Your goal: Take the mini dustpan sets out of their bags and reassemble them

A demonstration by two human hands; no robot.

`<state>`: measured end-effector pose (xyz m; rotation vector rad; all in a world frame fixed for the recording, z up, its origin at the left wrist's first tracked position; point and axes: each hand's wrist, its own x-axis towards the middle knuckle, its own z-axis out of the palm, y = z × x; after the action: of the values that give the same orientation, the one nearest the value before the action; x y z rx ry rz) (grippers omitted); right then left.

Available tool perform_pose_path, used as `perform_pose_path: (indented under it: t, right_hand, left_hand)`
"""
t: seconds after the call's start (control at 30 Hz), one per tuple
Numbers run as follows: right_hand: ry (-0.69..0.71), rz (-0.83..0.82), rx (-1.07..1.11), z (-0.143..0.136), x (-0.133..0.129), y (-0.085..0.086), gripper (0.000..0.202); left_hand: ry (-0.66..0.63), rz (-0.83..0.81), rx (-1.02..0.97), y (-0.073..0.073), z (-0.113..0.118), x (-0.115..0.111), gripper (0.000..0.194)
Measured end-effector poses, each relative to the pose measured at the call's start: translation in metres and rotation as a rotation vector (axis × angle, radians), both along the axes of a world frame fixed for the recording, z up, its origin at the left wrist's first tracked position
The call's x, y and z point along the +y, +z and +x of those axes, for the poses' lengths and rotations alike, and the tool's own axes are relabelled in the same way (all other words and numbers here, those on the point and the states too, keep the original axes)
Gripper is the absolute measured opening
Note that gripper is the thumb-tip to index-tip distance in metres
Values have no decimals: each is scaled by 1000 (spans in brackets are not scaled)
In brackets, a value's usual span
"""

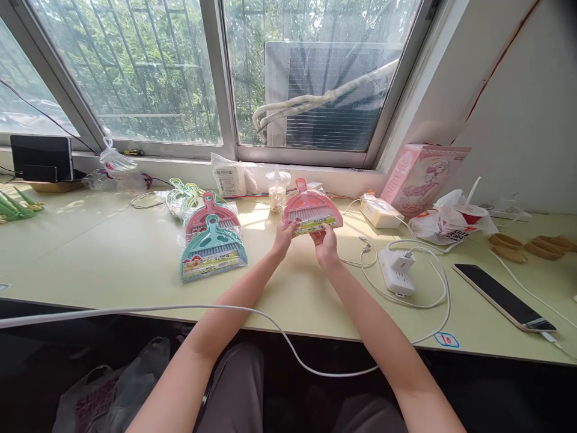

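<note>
A pink dustpan and brush set (312,210) in clear plastic wrap is held up over the table. My left hand (285,236) grips its lower left corner, and my right hand (326,240) grips the lower right edge. A yellow-green label runs along its bottom. To the left on the table lies a wrapped teal dustpan set (214,246), overlapping a wrapped pink dustpan set (210,211). Behind these, more wrapped green dustpan sets (183,197) are bunched together; their number is hard to make out.
A drink cup (276,195) stands just behind the held set. Right of it are a small white box (381,211), a power strip (396,272) with looping cables, a phone (502,296) and a pink box (419,180). A white cable (180,307) crosses before my forearms.
</note>
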<state>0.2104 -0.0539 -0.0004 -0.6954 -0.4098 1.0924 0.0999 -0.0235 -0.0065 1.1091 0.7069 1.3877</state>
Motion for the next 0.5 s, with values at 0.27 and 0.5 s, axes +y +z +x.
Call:
perform_pose_path:
  t: [0.27, 0.5]
  right_hand:
    - [-61, 31, -16, 7, -1, 4, 31]
    - [-105, -38, -25, 21, 6, 0, 39]
  left_hand:
    - [-115, 76, -32, 8, 6, -12, 68]
    - [-435, -15, 84, 3, -8, 2, 63]
